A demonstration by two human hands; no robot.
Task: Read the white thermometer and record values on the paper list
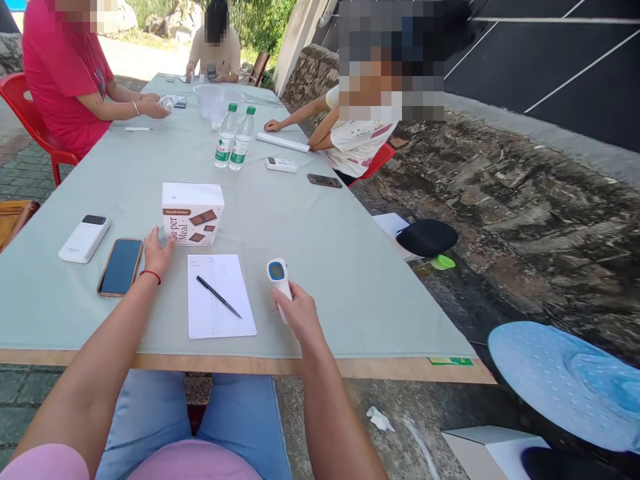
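Observation:
My right hand point(299, 308) is closed around the handle of a white infrared thermometer point(278, 273) with a blue-rimmed screen, held above the table's near side. At the lower left corner of a white and brown "Super Meal" box point(193, 217) is my left hand point(158, 253), its fingers apart; whether it touches the box I cannot tell. Between my hands lies a sheet of paper point(215, 327) with faint writing, and a black pen point(219, 297) rests slantwise on it. A smartphone point(120, 267) and a white power bank point(85, 239) lie left of my left hand.
Two water bottles point(241, 141), a translucent basin point(219, 103), a white device point(281, 165) and a dark phone point(325, 181) are farther along the cloth-covered table point(350, 293). Three people sit around it. A blue hat point(565, 380) is at the lower right.

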